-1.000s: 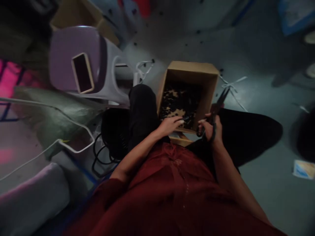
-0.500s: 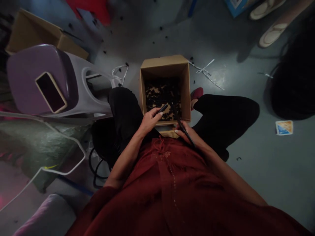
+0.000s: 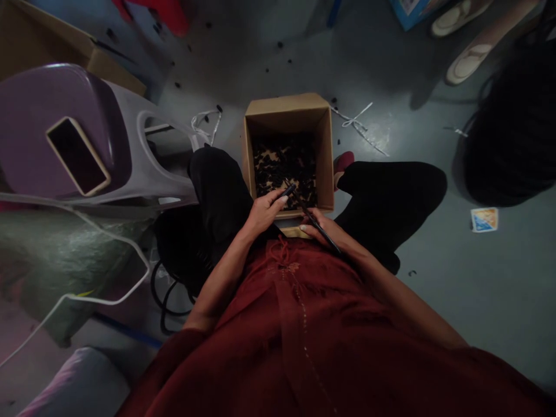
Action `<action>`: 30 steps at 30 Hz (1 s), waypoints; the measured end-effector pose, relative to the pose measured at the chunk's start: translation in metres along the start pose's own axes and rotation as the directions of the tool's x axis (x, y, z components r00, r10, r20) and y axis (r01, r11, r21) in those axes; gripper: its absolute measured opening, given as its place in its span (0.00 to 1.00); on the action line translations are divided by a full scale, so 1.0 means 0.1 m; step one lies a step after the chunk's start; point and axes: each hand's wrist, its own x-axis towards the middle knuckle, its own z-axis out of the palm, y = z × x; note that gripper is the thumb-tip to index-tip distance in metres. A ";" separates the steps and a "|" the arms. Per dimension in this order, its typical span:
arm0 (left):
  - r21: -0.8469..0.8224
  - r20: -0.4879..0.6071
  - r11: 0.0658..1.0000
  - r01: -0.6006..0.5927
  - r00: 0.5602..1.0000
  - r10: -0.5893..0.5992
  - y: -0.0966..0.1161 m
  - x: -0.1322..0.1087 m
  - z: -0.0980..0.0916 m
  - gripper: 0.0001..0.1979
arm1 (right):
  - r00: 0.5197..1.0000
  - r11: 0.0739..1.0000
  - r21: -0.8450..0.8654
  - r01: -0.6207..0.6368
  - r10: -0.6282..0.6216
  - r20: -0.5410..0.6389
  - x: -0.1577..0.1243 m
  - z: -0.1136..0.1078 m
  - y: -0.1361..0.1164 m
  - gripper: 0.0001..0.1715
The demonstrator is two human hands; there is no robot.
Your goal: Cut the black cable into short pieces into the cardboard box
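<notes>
Over an open cardboard box set between the knees, I am working from a dim head view. Small black pieces cover the box's floor, with tan showing through the gaps. They look light and loose, so I judge they would pinch or scoop better in small lots than singly. The left hand sits at the near rim, its thumb and fingertips drawn narrow on a short dark stick angled toward the box. The right hand lies just beside it, fingers curled around a slim black tool whose tip crosses the rim; I cannot tell whether it is closed scissors or tweezers. It looks stiff and thin, best held along its shank. More black bits dot the gray floor beyond the box, near a loose white strap. Left of the person, a phone lies on a mauve plastic chair. At far right stand another person's sandals.
</notes>
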 end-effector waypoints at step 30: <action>0.058 0.148 0.997 -0.041 0.988 0.032 -0.15 0.09 0.00 0.18 | 0.994 0.978 -0.199 -0.063 0.045 -0.095 0.10 0.09 -0.04 0.16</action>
